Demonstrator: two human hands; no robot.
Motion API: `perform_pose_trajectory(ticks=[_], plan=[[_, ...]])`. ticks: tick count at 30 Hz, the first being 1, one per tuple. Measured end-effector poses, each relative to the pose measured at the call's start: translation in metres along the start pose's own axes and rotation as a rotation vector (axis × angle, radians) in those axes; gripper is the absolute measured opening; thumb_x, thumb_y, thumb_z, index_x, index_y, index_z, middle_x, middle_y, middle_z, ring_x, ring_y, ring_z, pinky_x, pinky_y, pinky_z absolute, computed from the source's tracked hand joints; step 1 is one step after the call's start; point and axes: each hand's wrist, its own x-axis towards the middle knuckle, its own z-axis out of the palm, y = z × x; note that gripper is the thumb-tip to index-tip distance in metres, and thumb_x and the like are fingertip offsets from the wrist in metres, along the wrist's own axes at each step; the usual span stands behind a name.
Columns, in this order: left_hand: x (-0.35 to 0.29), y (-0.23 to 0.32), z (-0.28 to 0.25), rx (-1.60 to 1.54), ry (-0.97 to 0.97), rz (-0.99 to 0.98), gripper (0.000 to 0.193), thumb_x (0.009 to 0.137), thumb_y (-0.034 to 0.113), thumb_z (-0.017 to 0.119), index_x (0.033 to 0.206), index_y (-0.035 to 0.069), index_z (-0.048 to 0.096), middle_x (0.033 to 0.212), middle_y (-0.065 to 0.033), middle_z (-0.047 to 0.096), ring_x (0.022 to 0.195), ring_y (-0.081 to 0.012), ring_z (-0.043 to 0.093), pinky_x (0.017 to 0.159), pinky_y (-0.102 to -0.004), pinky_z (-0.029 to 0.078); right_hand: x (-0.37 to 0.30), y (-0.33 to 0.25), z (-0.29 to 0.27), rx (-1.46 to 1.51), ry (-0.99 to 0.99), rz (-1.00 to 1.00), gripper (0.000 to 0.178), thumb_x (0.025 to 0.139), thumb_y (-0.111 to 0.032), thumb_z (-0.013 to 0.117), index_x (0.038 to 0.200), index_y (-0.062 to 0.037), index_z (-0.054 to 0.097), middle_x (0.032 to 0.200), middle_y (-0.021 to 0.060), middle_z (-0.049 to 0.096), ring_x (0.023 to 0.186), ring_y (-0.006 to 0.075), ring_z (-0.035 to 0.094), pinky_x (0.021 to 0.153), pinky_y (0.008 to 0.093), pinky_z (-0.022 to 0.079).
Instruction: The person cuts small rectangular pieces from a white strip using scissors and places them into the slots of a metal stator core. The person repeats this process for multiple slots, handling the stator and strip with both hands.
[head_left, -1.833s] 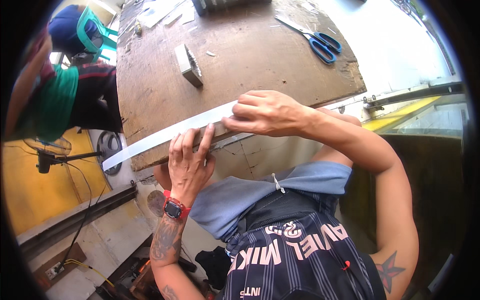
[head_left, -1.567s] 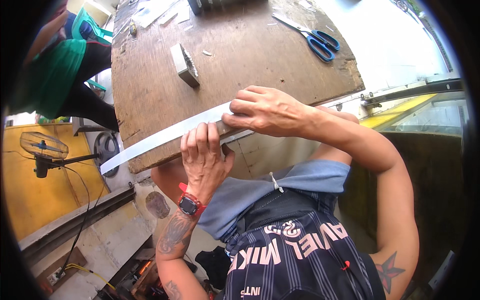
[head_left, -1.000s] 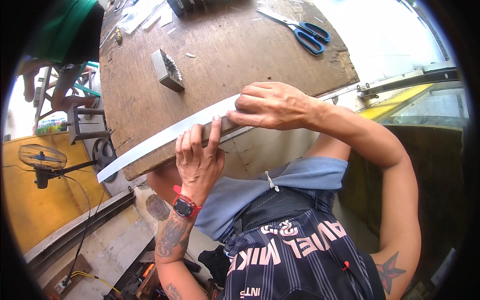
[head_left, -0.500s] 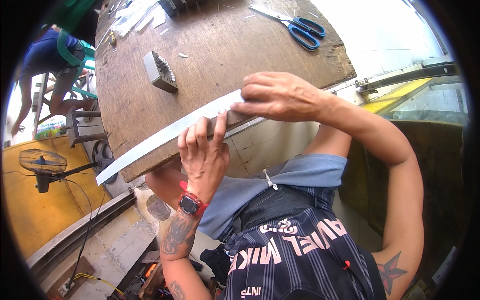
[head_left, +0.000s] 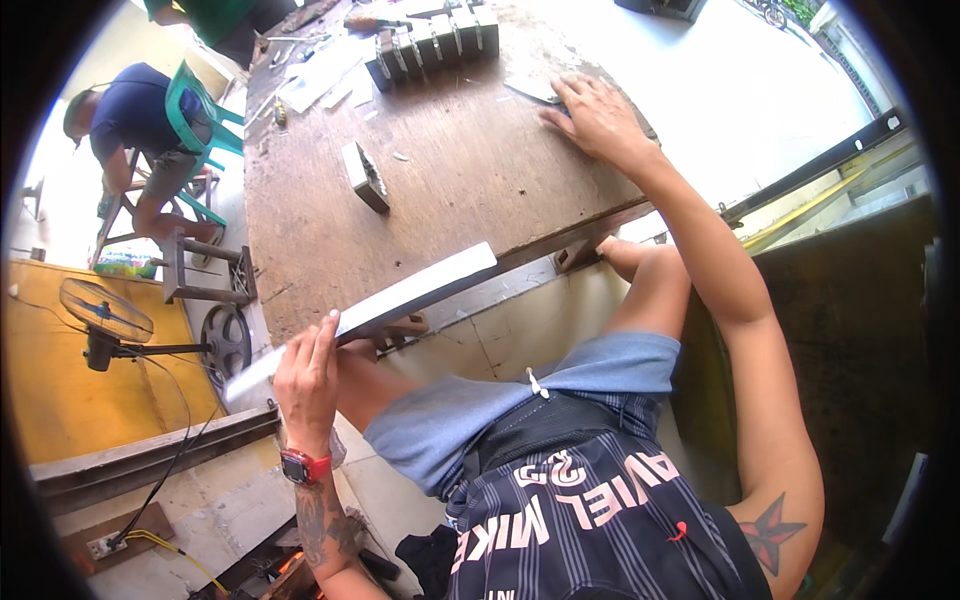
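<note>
A long white strip (head_left: pixel 415 292) lies slantwise along the near edge of the wooden table (head_left: pixel 460 180), its left end sticking out past the table and blurred. My left hand (head_left: pixel 308 375) grips the strip near that end, fingertips on top. At the table's right side my right hand (head_left: pixel 600 120) reaches over a pair of scissors (head_left: pixel 532 91), thumb and fingers apart at the handles. The hand hides most of the scissors; mainly the metal blades show. Left of centre stands a small grey metal block (head_left: pixel 364 176) with a toothed face.
A row of dark metal blocks (head_left: pixel 432 48) sits at the table's far side, with white scraps (head_left: pixel 325 78) to its left. On the left are a fan (head_left: pixel 105 310), a small stool (head_left: pixel 208 268), and a person (head_left: pixel 150 110) bent forward on a green chair (head_left: pixel 190 100).
My right hand has left the strip and moved away to the scissors. My left hand has slid left along the strip, whose right end has swung nearer me. The view has shifted.
</note>
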Motion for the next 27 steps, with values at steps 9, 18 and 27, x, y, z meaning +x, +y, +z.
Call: perform_pose_trajectory(ticks=[9,18,27], plan=[[0.005,0.057,-0.016,-0.986,0.152,-0.597,0.023,0.103,0.014,0.07,0.118,0.001,0.06,0.099,-0.0089,0.074,0.089,-0.015,0.074,0.071,-0.0276,0.057,0.012,0.001,-0.072,1.009,-0.325,0.073,0.04,0.105,-0.034,0.065,0.135,-0.0078,0.066,0.109,0.0141,0.073,0.106,0.023,0.069,0.097,0.0386,0.055],[0.046,0.096,0.003,-1.407,0.066,-0.574,0.024,0.107,0.016,0.064,0.123,0.0,0.056,0.109,-0.0094,0.068,0.088,-0.0143,0.073,0.073,-0.0262,0.06,-0.137,-0.126,-0.101,1.795,-0.626,0.096,0.054,0.111,-0.031,0.057,0.157,-0.0048,0.046,0.104,0.0042,0.068,0.102,0.0134,0.063,0.094,0.0303,0.053],[0.021,0.098,0.001,-1.32,-0.143,-0.425,0.022,0.102,0.013,0.071,0.12,0.002,0.066,0.094,-0.005,0.071,0.083,-0.0068,0.063,0.071,-0.0234,0.052,-0.153,-0.165,-0.114,2.173,-0.745,0.445,0.05,0.108,-0.021,0.061,0.155,-0.0058,0.05,0.113,0.0068,0.071,0.101,0.0144,0.066,0.092,0.0294,0.053]])
